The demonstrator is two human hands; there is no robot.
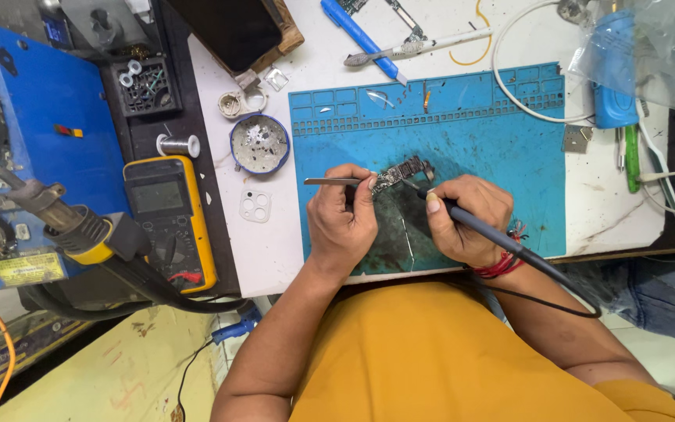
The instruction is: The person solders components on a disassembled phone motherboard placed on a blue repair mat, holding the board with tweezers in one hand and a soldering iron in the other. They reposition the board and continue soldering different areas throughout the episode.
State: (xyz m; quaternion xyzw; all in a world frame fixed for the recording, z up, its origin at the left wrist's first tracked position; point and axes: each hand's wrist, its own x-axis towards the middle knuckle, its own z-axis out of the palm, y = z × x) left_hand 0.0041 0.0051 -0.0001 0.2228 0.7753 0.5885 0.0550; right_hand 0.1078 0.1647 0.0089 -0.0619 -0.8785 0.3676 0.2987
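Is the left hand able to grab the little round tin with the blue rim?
Probably yes. The left hand is busy holding tweezers, but the round tin sits just up and left of it with bare white table between.

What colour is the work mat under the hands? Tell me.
Blue work mat, scuffed dark near the middle; head view.

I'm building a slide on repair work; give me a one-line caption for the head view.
Left hand steadies a small circuit board with tweezers while the right hand applies a soldering iron over a blue mat.
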